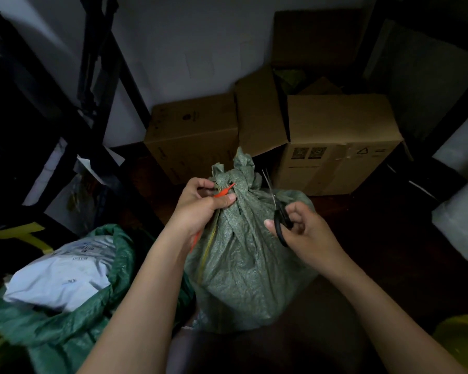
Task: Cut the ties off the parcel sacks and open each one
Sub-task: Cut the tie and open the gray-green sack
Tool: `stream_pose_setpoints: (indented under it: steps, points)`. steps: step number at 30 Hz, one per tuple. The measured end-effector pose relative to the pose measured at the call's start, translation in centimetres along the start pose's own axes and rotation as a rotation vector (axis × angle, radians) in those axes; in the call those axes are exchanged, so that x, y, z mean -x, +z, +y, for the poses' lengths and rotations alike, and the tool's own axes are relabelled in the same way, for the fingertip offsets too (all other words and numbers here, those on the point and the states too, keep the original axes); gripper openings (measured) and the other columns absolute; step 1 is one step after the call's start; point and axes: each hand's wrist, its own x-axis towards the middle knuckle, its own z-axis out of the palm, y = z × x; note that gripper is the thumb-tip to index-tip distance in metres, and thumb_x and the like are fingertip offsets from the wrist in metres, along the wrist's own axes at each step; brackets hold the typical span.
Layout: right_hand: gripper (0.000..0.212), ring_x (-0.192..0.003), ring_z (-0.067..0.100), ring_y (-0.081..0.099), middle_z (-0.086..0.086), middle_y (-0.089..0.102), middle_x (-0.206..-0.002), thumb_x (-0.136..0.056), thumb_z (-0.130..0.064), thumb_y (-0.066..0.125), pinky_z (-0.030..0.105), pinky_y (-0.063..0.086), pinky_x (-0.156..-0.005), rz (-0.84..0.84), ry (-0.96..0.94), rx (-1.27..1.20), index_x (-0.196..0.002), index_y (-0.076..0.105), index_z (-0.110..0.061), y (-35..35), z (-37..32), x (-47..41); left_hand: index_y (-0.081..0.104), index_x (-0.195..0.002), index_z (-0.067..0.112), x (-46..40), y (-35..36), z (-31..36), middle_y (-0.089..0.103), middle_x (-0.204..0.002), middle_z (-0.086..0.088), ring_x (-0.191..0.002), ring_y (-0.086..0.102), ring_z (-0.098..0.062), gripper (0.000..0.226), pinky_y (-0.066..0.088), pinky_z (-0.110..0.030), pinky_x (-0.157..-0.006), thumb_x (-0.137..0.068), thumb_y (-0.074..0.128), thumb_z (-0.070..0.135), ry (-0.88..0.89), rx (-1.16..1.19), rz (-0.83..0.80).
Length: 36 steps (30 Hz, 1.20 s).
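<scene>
Dim room, white wall (pixel 195 44), cardboard boxes (pixel 341 141)

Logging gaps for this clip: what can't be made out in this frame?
- Head view: how the orange tie loops the sack neck; the left hand covers it.
- Scissors: handles hidden inside the right hand; blades thin, dim.
- Sack contents: closed.
- Labels on the box: too small.

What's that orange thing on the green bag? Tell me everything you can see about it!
The orange tie is a thin strip that looks like plastic, with a pointed tip sticking up and to the right. It sits at the bunched neck of the grey-green woven sack, which is closed. The left hand pinches it between thumb and fingers. A longer orange length shows below that hand, along the sack's side. It looks uncut; the scissors in the right hand are not touching it.
</scene>
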Motion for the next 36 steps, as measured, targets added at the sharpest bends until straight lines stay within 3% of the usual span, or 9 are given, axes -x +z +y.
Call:
stream_pose_setpoints:
  steps: [6, 10, 13, 17, 21, 23, 28, 31, 36]
  points:
    - [0.044, -0.052, -0.001, 0.046, -0.002, 0.061, -0.076, -0.068, -0.039, 0.082, 0.014, 0.038, -0.051, 0.169, -0.07, 0.18, -0.095, 0.055, -0.017, 0.4, 1.6, -0.5, 0.059, -0.1, 0.014, 0.1, -0.3, 0.7, 0.062, -0.109, -0.015, -0.1, 0.062, -0.026, 0.045, 0.052, -0.035, -0.084, -0.065, 0.086, 0.014, -0.006, -0.069, 0.031]
    - [0.042, -0.063, 0.005, 0.056, -0.003, 0.063, -0.08, -0.071, -0.038, 0.081, 0.02, 0.045, -0.059, 0.194, -0.027, 0.193, -0.098, 0.058, -0.016, 0.5, 2.0, -0.4, 0.061, -0.092, 0.016, 0.7, -1.3, 1.0, 0.062, -0.091, 0.001, -0.076, 0.054, -0.003, 0.044, 0.05, -0.027, -0.065, -0.061, 0.088, 0.029, -0.107, -0.187, 0.104]
    - [0.039, -0.075, 0.008, 0.063, -0.004, 0.065, -0.084, -0.072, -0.031, 0.082, 0.016, 0.05, -0.065, 0.205, 0.055, 0.095, -0.1, 0.06, -0.016, 1.3, 1.5, 0.2, 0.059, -0.079, 0.015, 1.8, -2.6, 0.7, 0.057, -0.069, 0.003, -0.053, 0.046, -0.006, 0.036, 0.036, -0.02, -0.041, -0.061, 0.088, 0.028, -0.145, -0.144, 0.187]
    - [0.039, -0.077, 0.001, 0.066, -0.007, 0.067, -0.086, -0.071, -0.016, 0.085, 0.01, 0.05, -0.066, 0.238, 0.127, 0.015, -0.1, 0.06, -0.025, 2.6, 0.5, 2.1, 0.067, -0.075, 0.009, 4.0, -3.3, 0.4, 0.066, -0.063, -0.001, -0.053, 0.057, -0.008, 0.011, 0.047, -0.021, -0.053, -0.073, 0.079, 0.009, -0.172, 0.132, 0.26]
    - [0.037, -0.078, -0.004, 0.066, -0.016, 0.07, -0.084, -0.074, -0.006, 0.082, 0.007, 0.048, -0.068, 0.344, 0.228, -0.04, -0.089, 0.06, -0.031, 3.6, -1.4, 4.6, 0.071, -0.08, 0.013, 7.3, -3.3, 0.8, 0.063, -0.062, 0.006, -0.058, 0.053, -0.004, 0.01, 0.047, -0.019, -0.063, -0.079, 0.074, 0.004, -0.106, 0.145, 0.511]
    - [0.035, -0.073, -0.007, 0.064, -0.027, 0.068, -0.085, -0.075, -0.008, 0.081, 0.006, 0.047, -0.065, 0.335, 0.261, -0.015, -0.087, 0.059, -0.033, 4.0, -3.1, 5.6, 0.071, -0.077, 0.014, 8.8, -3.6, 1.8, 0.061, -0.058, 0.01, -0.052, 0.05, 0.003, 0.011, 0.044, -0.012, -0.057, -0.08, 0.073, 0.003, -0.111, 0.145, 0.539]
    - [0.029, -0.071, -0.001, 0.062, -0.01, 0.066, -0.087, -0.077, -0.018, 0.082, 0.012, 0.048, -0.063, 0.204, 0.345, 0.042, -0.097, 0.062, -0.026, 3.4, -9.1, 7.3, 0.068, -0.077, 0.008, 13.3, -5.1, 6.8, 0.062, -0.054, 0.011, -0.047, 0.05, 0.005, 0.01, 0.042, -0.009, -0.052, -0.082, 0.069, -0.001, -0.242, 0.216, 0.535]
    - [0.03, -0.085, 0.006, 0.065, -0.002, 0.068, -0.093, -0.077, -0.017, 0.082, 0.02, 0.05, -0.076, 0.159, 0.406, 0.019, -0.1, 0.063, -0.019, 2.8, -13.6, 8.5, 0.064, -0.072, 0.006, 16.5, -6.3, 10.6, 0.061, -0.057, 0.004, -0.052, 0.052, -0.001, 0.019, 0.043, -0.011, -0.051, -0.089, 0.06, -0.001, -0.325, 0.4, 0.516]
    - [0.031, -0.08, -0.005, 0.065, -0.012, 0.065, -0.086, -0.075, -0.024, 0.083, 0.005, 0.045, -0.068, 0.088, 0.453, 0.051, -0.086, 0.056, -0.034, 0.6, -22.4, 11.3, 0.067, -0.076, 0.004, 21.3, -7.6, 17.5, 0.07, -0.078, -0.001, -0.074, 0.062, -0.01, 0.019, 0.051, -0.018, -0.068, -0.091, 0.057, -0.003, -0.378, 0.423, 0.594]
